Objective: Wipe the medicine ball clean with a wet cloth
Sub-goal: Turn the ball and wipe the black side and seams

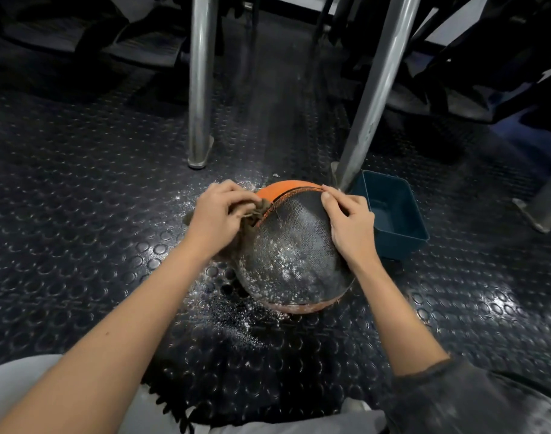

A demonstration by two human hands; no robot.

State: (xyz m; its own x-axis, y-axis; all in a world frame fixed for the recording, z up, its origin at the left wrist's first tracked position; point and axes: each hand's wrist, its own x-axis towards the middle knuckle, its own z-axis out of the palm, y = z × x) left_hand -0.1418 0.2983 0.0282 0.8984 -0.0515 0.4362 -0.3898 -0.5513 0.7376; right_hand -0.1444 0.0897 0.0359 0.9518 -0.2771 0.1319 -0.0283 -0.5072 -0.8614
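Note:
A black and orange medicine ball (pixel 294 249) sits on the studded rubber floor in front of me, its dark panel speckled with white powder. My left hand (pixel 219 211) grips a bunched brown cloth (pixel 257 211) and presses it against the ball's upper left side, near the orange seam. On the ball's upper right side rests my right hand (pixel 349 222), fingers spread over the surface. The lower part of the cloth is hidden behind my left wrist.
A dark teal plastic tub (pixel 393 214) stands right of the ball. Two metal legs (pixel 200 89) (pixel 372 92) rise just beyond it, with dark equipment behind. White powder (pixel 233 311) is scattered on the black floor around the ball. My knees fill the bottom edge.

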